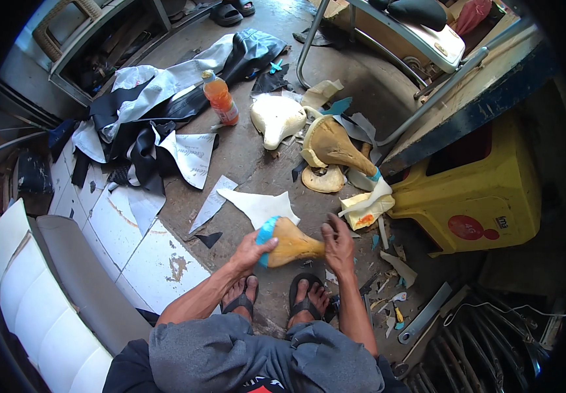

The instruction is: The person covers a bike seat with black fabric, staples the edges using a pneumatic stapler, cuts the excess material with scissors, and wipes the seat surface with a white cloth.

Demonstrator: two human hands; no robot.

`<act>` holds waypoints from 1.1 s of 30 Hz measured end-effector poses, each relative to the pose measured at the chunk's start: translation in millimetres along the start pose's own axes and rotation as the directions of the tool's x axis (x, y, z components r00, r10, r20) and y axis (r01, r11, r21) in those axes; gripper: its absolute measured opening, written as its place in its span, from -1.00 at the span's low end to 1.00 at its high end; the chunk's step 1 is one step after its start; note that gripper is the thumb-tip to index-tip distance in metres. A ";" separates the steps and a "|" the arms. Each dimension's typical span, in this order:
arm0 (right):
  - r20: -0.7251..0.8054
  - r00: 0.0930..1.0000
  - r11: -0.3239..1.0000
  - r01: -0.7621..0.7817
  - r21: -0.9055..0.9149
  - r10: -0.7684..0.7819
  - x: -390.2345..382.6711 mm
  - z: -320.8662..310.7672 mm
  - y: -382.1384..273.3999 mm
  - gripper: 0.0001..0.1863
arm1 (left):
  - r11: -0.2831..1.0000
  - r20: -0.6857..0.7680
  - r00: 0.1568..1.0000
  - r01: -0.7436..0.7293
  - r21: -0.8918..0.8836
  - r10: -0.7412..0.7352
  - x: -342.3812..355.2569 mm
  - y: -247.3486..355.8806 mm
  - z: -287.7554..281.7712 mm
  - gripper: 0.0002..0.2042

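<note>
A tan bicycle saddle (292, 241) with light blue material along its wide end lies crosswise between my hands, above my feet. My left hand (251, 251) grips the wide end, thumb on top over the blue edge. My right hand (340, 243) is at the narrow nose and hides its tip; the fingers point up, apart and slightly blurred, not wrapped round it. Just beyond lies a white cut piece (263, 206) of sheet. Farther off are a cream saddle (276, 119) and another tan saddle (335, 142), which leans among scraps.
Black and silver sheet material (145, 108) is heaped at far left, beside an orange drink bottle (220, 98). A yellow plastic stool (473, 196) lies on its side at right. Tools and scraps surround a metal bar (425, 313) at lower right. A white padded seat (40, 288) stands at left.
</note>
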State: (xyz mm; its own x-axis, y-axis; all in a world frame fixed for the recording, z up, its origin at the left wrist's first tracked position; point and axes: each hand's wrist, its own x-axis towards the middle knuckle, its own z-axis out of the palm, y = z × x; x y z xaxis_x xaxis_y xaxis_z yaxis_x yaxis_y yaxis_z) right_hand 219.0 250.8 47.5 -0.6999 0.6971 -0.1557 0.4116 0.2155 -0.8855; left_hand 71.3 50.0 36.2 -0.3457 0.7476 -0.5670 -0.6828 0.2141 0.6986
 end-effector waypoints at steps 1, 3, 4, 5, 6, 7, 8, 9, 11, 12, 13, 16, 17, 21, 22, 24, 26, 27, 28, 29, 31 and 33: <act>-0.103 0.995 0.996 -0.018 -0.086 0.009 -2.0 -6.8 4.0 -0.39 | 1.000 0.004 1.000 0.002 -0.003 -0.002 1.6 -2.0 -2.9 -0.45; -0.238 0.971 0.981 -0.039 -0.193 -0.008 -10.5 -16.3 10.7 -0.39 | 0.958 -0.084 0.996 0.011 -0.288 -0.036 3.2 -2.3 -7.9 -0.50; -0.365 0.930 0.955 -0.072 -0.287 -0.040 -14.0 -17.7 12.2 -0.39 | 0.929 -0.055 0.998 0.015 -0.369 -0.039 2.4 -1.8 -8.4 -0.47; -0.364 0.931 0.956 -0.067 -0.285 -0.043 -16.7 -16.4 13.3 -0.39 | 0.930 -0.058 0.998 0.011 -0.367 -0.034 2.0 -3.2 -7.8 -0.47; -0.382 0.922 0.973 -0.138 -0.185 0.058 -19.4 -15.5 11.0 -0.37 | 0.869 -0.013 1.000 0.011 -0.495 -0.021 3.9 -6.2 -4.9 -0.45; -0.390 0.907 0.975 -0.207 -0.081 0.160 -21.2 -15.2 10.1 -0.36 | 0.790 0.029 1.000 0.018 -0.613 -0.001 5.3 -8.3 -3.3 -0.42; -0.324 0.929 0.975 -0.212 -0.067 0.180 -20.4 -13.1 16.0 -0.35 | 0.791 0.031 1.000 0.019 -0.612 0.000 6.2 -9.3 -3.3 -0.42; -0.328 0.927 0.975 -0.214 -0.066 0.181 -20.8 -9.9 16.9 -0.35 | 0.759 0.024 1.000 0.026 -0.650 -0.014 7.1 -9.8 -2.1 -0.41; -0.251 0.965 0.984 -0.112 -0.139 0.074 -24.0 3.5 17.2 -0.35 | 0.728 0.022 0.999 0.037 -0.684 -0.030 8.2 -10.4 0.5 -0.39; -0.197 0.978 0.986 -0.101 -0.129 0.074 -25.5 8.6 9.3 -0.36 | 0.726 0.009 0.999 0.031 -0.687 -0.034 8.7 -12.5 -0.9 -0.40; -0.204 0.976 0.986 -0.105 -0.126 0.078 -26.7 12.8 1.4 -0.36 | 0.724 -0.001 0.999 0.028 -0.689 -0.039 8.8 -13.6 -1.1 -0.40; -0.056 0.997 0.996 0.046 -0.076 -0.050 -26.6 24.7 -12.2 -0.30 | 0.723 -0.011 0.999 0.030 -0.690 -0.053 3.5 -14.6 -1.2 -0.40; -0.066 0.997 0.997 0.043 -0.071 -0.048 -24.7 27.6 -10.9 -0.30 | 0.730 -0.007 0.998 0.036 -0.683 -0.055 2.4 -16.5 -2.7 -0.40; -0.144 0.956 0.946 -0.216 0.242 0.255 -7.8 26.9 15.1 -0.26 | 0.722 -0.018 0.999 0.024 -0.692 -0.050 0.0 -18.4 -1.8 -0.42; -0.120 0.929 0.857 -0.266 0.441 0.351 1.5 20.6 18.5 -0.26 | 0.722 -0.034 0.997 0.030 -0.691 -0.073 -2.2 -15.3 0.5 -0.43; -0.097 0.900 0.747 -0.287 0.599 0.424 17.5 9.8 23.0 -0.21 | 0.728 -0.033 0.994 0.050 -0.683 -0.100 -5.4 -10.8 0.5 -0.43; -0.097 0.899 0.714 -0.269 0.647 0.427 31.2 -5.6 26.1 -0.22 | 0.731 -0.030 0.992 0.070 -0.679 -0.123 -6.0 -10.2 4.2 -0.43; -0.090 0.901 0.676 -0.250 0.693 0.425 39.8 -9.1 23.0 -0.22 | 0.740 -0.002 0.992 0.093 -0.666 -0.127 -5.8 -10.1 5.8 -0.43; -0.119 0.895 0.668 -0.227 0.709 0.430 46.6 -8.6 17.5 -0.25 | 0.749 0.026 0.991 0.116 -0.652 -0.130 -5.9 -10.2 8.0 -0.42; -0.122 0.896 0.670 -0.223 0.708 0.427 46.9 -8.2 15.3 -0.25 | 0.750 0.028 0.992 0.114 -0.652 -0.126 -6.7 -11.4 11.6 -0.42; -0.126 0.866 0.647 -0.257 0.718 0.484 48.8 -4.1 5.1 -0.30 | 0.753 0.049 0.988 0.143 -0.642 -0.146 -10.8 -13.0 16.6 -0.42; -0.225 0.832 0.647 -0.195 0.737 0.507 51.8 0.3 0.9 -0.34 | 0.749 0.071 0.987 0.158 -0.643 -0.147 -12.7 -14.4 18.2 -0.42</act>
State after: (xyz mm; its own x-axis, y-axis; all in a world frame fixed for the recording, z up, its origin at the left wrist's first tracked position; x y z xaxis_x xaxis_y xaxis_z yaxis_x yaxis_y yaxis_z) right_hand 183.0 287.0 38.5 -0.2425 0.8433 -0.4797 -0.0275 -0.5002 -0.8655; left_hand 97.3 48.8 41.3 -0.1950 0.7509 -0.6310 -0.9802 -0.1260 0.1530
